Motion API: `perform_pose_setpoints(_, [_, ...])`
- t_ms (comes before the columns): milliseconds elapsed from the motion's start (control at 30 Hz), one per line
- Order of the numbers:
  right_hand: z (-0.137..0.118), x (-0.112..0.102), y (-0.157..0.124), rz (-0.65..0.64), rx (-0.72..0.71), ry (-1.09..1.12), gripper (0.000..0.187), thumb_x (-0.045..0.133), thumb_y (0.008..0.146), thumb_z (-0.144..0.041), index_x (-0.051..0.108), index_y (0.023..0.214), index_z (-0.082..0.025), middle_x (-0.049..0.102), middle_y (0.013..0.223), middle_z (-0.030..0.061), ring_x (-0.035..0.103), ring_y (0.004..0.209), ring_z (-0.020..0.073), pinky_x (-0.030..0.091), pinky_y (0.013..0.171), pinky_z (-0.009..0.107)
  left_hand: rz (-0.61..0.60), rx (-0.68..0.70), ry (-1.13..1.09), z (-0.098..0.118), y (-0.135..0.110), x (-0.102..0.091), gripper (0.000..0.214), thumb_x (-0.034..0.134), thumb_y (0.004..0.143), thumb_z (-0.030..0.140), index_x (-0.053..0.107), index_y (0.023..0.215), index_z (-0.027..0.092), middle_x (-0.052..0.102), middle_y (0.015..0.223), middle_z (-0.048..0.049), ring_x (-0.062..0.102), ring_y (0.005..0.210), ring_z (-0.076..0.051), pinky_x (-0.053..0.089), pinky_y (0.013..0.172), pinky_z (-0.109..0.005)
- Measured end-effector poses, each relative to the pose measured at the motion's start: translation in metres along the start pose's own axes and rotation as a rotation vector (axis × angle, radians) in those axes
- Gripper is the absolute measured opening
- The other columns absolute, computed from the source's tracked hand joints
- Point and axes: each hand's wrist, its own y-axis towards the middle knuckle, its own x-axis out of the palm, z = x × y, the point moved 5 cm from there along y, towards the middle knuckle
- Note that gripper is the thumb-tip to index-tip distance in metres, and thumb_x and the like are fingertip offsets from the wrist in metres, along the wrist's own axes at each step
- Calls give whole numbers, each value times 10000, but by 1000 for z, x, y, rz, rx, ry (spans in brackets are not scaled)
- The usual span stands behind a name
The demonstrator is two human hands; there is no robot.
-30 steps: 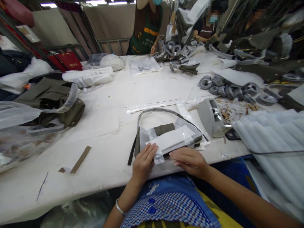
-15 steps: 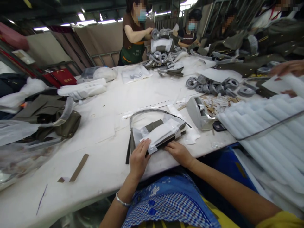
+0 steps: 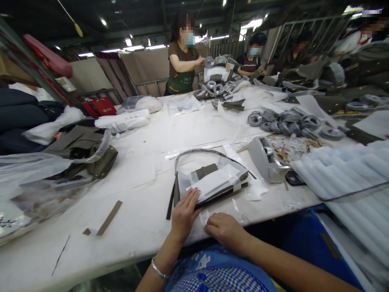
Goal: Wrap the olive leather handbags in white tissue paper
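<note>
My left hand (image 3: 184, 213) lies flat, fingers stretched out, on the white wrap (image 3: 214, 181) of the olive handbag (image 3: 206, 172), close to the near side of the white table (image 3: 141, 215). I judge this step as steadying that wrap. My right hand (image 3: 226, 230) is loosely curled at the table's near edge, apart from the bag (I cannot tell whether it grips anything). Turning the bag would call for keeping the wrap pressed. The tape dispenser (image 3: 265, 161) limits room rightward; leftward, space runs to the brown strip (image 3: 110, 217).
</note>
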Motion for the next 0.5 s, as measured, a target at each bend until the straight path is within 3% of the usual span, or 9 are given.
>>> perform_pose_setpoints(100, [19,-30,19,7,-10,110,164,525,967,-230,670,891,-219,682,793,24,601,723,174,438,647,306,44,16,6,1,-1,1,516,593,937,212,457,1430,148,614,1363,-110,553,1292,-246,520,1045,-373])
perform_pose_setpoints(167, [43,-49,44,77,6,135,170,509,980,-228,674,1016,-204,718,934,57,636,855,188,481,781,316,78,22,23,1,-1,1,470,575,951,240,489,1401,135,629,1341,-116,573,1269,-247,532,1029,-376])
perform_pose_setpoints(233, [70,-53,77,76,38,97,227,505,980,-199,648,1153,-165,709,1088,106,634,1015,217,478,924,357,91,33,46,1,-2,0,440,549,963,225,501,1390,131,638,1330,-110,586,1254,-244,540,1015,-375])
perform_pose_setpoints(300, [94,-40,109,-68,86,6,288,532,970,-199,616,1230,-110,672,1206,168,606,1145,257,454,1010,411,83,55,74,1,-3,-1,429,512,968,176,499,1395,136,639,1332,-94,589,1249,-240,544,1005,-372])
perform_pose_setpoints(367, [109,-26,133,-255,107,-90,260,570,956,-217,654,1160,-80,690,1167,202,639,1119,284,474,991,450,88,78,106,3,-5,0,444,482,962,134,493,1406,140,636,1337,-84,592,1245,-240,545,996,-365])
perform_pose_setpoints(433, [113,-20,146,-368,110,-168,180,590,943,-229,716,963,-101,755,945,156,716,909,258,541,862,414,137,109,120,2,-4,5,461,485,954,127,491,1415,145,638,1333,-86,601,1229,-243,542,990,-356])
perform_pose_setpoints(500, [115,-13,152,-484,106,-237,183,618,921,-254,726,813,-154,773,828,77,731,791,220,564,773,361,324,213,65,2,0,14,433,534,946,182,541,1379,201,674,1261,-81,634,1166,-233,549,967,-339])
